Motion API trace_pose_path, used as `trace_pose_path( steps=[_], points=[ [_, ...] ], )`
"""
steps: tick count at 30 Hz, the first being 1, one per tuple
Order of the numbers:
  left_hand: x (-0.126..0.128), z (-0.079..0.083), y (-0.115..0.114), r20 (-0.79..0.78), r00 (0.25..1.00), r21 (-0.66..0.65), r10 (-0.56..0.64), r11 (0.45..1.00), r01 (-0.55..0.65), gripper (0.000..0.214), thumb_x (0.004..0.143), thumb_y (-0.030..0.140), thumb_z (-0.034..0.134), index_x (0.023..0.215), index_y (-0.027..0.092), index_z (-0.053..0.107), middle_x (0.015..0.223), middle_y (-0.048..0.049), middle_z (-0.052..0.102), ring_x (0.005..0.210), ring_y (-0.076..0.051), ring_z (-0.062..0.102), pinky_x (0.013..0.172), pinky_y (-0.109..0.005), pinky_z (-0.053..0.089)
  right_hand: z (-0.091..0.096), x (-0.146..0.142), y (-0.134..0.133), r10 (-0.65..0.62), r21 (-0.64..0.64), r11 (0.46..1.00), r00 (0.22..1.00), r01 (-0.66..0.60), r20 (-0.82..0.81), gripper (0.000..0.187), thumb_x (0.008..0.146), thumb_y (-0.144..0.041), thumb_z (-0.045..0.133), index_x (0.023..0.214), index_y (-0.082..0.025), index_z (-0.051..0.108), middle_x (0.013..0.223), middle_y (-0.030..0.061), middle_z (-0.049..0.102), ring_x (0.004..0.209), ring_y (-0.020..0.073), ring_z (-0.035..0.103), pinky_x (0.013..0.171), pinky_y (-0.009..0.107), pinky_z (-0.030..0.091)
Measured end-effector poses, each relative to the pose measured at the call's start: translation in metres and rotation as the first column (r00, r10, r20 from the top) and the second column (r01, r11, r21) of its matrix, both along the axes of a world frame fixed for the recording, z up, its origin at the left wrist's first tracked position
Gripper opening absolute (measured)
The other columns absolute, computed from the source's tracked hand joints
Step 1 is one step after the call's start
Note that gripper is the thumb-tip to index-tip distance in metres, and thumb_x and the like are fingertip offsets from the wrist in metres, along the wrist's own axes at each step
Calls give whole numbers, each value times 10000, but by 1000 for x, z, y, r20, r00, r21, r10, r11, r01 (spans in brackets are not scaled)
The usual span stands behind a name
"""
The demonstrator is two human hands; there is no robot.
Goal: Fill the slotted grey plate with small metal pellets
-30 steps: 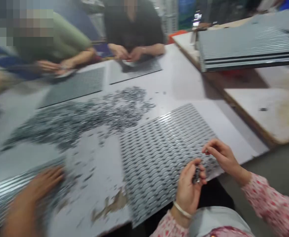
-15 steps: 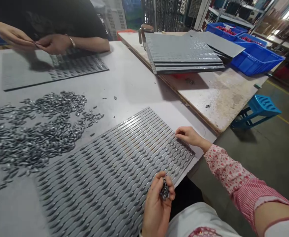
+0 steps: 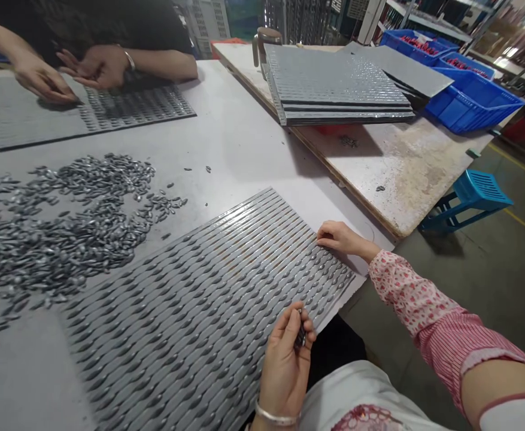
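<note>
In front of me lies a grey grooved board (image 3: 244, 251), its near and left parts set with rows of small dark grey spindle-shaped pieces (image 3: 154, 353). My left hand (image 3: 284, 359), over the board's near edge, is curled around a bunch of loose grey pieces (image 3: 300, 337), partly hidden by the fingers. At the board's right edge my right hand (image 3: 338, 237) is closed in a pinch, fingertips at the end of a groove; what is between them is too small to see. A heap of the same pieces (image 3: 87, 221) spreads to the left.
Across the table a co-worker's hands (image 3: 46, 81) are over another grey board (image 3: 33, 123). On a side table (image 3: 406, 203) stand stacked boards (image 3: 334, 78), a brown mug (image 3: 269, 39) and blue bins (image 3: 473, 102). A blue stool (image 3: 473, 191) stands on the floor at right.
My left hand's fingers have closed further over the pieces. My right hand stays pinched at the board's right edge. The co-worker's hands have parted, one lowered to the other board.
</note>
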State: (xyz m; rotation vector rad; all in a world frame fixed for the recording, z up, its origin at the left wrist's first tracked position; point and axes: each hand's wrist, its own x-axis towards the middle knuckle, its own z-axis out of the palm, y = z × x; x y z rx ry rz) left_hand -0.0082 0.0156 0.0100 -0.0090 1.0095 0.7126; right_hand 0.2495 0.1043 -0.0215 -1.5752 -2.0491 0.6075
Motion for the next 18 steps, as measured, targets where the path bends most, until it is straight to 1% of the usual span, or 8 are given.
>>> trace_pose_path(
  steps=[3,5,6,8,9,12,14,18],
  points=[
    [2,2,2,-11,1000,5,26,1000,-26,260,660,190,753,892,132,652,785,-31,609,648,-84,563,540,-171,491,14,-20,-14,15,8,1000,990,-14,-142,124,845,-233,616,762,-145,594,735,21,559,694,134,502,662,244,401],
    [4,0,2,-3,998,1,58,998,-58,244,652,195,762,847,137,628,769,-22,608,623,-73,551,506,-154,466,25,-39,-26,125,-70,985,938,-155,-324,155,857,-290,615,820,-141,598,767,24,574,697,125,518,656,234,422],
    [5,-1,2,9,998,1,67,998,-67,240,650,204,764,826,139,616,753,-15,604,605,-66,541,491,-147,453,29,-49,-32,191,-104,962,895,-252,-402,177,853,-314,624,857,-138,601,793,29,585,714,125,529,662,232,433],
    [6,-4,2,29,997,9,68,998,-69,245,650,221,767,812,143,600,724,-3,594,576,-56,522,465,-135,429,36,-68,-43,282,-128,912,822,-390,-495,215,847,-338,636,915,-136,604,835,39,596,762,131,542,688,235,443],
    [6,-5,2,33,997,12,67,998,-67,251,648,226,768,812,143,597,712,1,589,564,-52,513,451,-130,416,38,-75,-46,304,-123,899,803,-419,-513,217,853,-340,629,924,-136,604,841,42,597,772,132,542,695,236,442],
    [5,-6,1,32,997,16,68,997,-69,246,651,235,766,795,138,592,668,15,566,518,-42,480,410,-123,376,36,-88,-50,315,-91,905,798,-416,-513,192,883,-329,588,878,-137,602,811,38,587,754,128,527,700,243,432],
    [5,-4,0,30,997,33,76,996,-77,225,688,258,737,813,128,604,675,7,563,525,-45,482,420,-133,391,31,-89,-48,290,-101,914,805,-394,-517,189,890,-324,574,858,-138,594,798,35,582,739,126,524,693,245,429],
    [2,2,1,39,996,28,85,996,-86,243,773,235,643,976,105,618,798,-52,600,656,-95,559,536,-190,481,20,-84,-33,85,-208,952,847,-225,-525,172,928,-310,505,906,-144,544,834,37,597,728,125,543,632,228,432]
  ],
)
